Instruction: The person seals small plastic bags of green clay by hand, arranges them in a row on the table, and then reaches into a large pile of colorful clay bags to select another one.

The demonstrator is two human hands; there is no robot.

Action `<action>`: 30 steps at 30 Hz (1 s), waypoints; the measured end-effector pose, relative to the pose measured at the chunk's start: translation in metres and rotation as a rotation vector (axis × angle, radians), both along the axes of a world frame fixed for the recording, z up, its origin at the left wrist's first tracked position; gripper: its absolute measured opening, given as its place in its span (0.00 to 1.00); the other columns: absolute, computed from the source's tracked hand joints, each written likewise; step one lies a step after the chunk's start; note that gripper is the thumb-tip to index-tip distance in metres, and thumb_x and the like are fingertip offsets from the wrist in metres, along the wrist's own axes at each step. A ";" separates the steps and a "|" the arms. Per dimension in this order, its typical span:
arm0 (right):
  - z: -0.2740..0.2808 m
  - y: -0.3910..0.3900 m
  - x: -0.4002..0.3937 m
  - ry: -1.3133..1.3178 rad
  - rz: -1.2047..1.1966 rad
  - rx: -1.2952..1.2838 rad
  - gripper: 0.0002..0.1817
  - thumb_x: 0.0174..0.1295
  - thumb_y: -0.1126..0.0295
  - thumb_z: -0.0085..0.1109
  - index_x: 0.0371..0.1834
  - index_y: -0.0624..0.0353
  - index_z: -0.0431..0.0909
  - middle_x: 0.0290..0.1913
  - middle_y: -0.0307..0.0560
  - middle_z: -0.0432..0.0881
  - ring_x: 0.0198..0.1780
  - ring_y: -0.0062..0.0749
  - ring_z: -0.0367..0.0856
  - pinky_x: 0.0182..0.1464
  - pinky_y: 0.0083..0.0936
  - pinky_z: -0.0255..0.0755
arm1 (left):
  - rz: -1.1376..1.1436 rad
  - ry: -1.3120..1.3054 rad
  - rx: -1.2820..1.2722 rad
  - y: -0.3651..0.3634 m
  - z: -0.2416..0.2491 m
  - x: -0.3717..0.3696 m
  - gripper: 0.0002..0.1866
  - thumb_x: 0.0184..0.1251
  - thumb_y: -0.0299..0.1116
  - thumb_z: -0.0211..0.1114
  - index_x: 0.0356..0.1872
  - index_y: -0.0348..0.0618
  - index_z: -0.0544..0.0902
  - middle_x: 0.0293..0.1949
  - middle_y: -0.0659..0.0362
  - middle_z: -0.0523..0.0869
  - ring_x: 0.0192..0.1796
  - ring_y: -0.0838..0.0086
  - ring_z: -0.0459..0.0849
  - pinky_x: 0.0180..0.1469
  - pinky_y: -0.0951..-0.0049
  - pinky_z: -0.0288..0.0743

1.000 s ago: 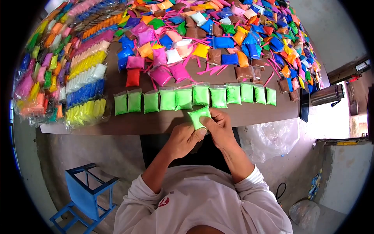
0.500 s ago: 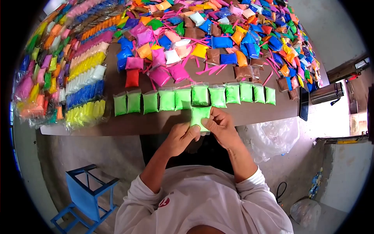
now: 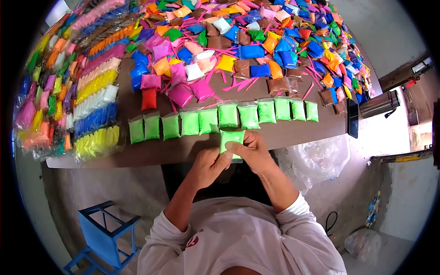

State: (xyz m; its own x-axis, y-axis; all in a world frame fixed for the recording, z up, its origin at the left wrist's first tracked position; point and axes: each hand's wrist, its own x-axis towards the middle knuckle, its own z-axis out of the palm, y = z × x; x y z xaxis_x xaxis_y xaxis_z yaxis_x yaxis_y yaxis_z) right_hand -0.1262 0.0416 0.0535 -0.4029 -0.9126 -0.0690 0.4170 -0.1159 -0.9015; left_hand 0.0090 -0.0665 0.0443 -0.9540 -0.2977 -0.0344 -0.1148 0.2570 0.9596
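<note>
A bright green packet is held between my two hands just above the table's front edge. My left hand has its thumb and fingers closed on the packet's lower left part. With its thumb across the front, my right hand grips the lower right part. Beyond the hands, several green packets lie side by side in a row on the brown table.
A pile of coloured packets covers the table's back, with bundled packets at the left. A metal flask and a dark phone lie at the right edge. Below are a plastic bag and a blue stool.
The view has shifted and tilted slightly. Both hands still hold the green packet, now a little farther left in the picture, with the fingers slightly shifted on it.
</note>
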 end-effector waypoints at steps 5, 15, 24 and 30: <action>0.005 -0.002 0.005 -0.048 -0.053 0.024 0.07 0.66 0.71 0.58 0.35 0.65 0.78 0.27 0.42 0.81 0.26 0.22 0.78 0.31 0.20 0.73 | -0.001 0.003 -0.001 -0.003 0.001 0.000 0.22 0.77 0.45 0.49 0.30 0.35 0.76 0.23 0.60 0.79 0.28 0.75 0.76 0.34 0.72 0.71; 0.004 0.007 -0.006 0.041 -0.104 0.131 0.11 0.64 0.68 0.64 0.39 0.66 0.78 0.29 0.38 0.80 0.25 0.15 0.74 0.27 0.16 0.69 | 0.031 0.013 0.057 0.000 0.000 0.001 0.20 0.74 0.46 0.54 0.30 0.37 0.76 0.23 0.63 0.77 0.28 0.81 0.72 0.31 0.77 0.67; 0.016 0.015 -0.003 0.104 -0.055 0.181 0.10 0.64 0.70 0.62 0.44 0.64 0.77 0.32 0.35 0.80 0.29 0.14 0.73 0.31 0.15 0.69 | 0.103 0.138 0.170 0.009 0.001 0.002 0.19 0.70 0.47 0.58 0.39 0.37 0.79 0.25 0.59 0.77 0.27 0.77 0.70 0.30 0.71 0.66; 0.002 0.011 -0.009 0.265 -0.032 0.056 0.06 0.66 0.72 0.60 0.38 0.64 0.80 0.32 0.31 0.78 0.34 0.10 0.70 0.34 0.14 0.65 | 0.090 0.048 -0.022 0.006 -0.009 0.002 0.21 0.71 0.49 0.57 0.37 0.36 0.77 0.24 0.53 0.74 0.26 0.67 0.72 0.31 0.67 0.67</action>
State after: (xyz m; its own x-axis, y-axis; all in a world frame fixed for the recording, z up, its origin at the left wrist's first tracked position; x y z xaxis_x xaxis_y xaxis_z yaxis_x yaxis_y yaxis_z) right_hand -0.1355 0.0524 0.0554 -0.4424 -0.8968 -0.0071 0.1627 -0.0725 -0.9840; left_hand 0.0115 -0.0600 0.0352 -0.9239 -0.3822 0.0179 -0.0927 0.2691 0.9586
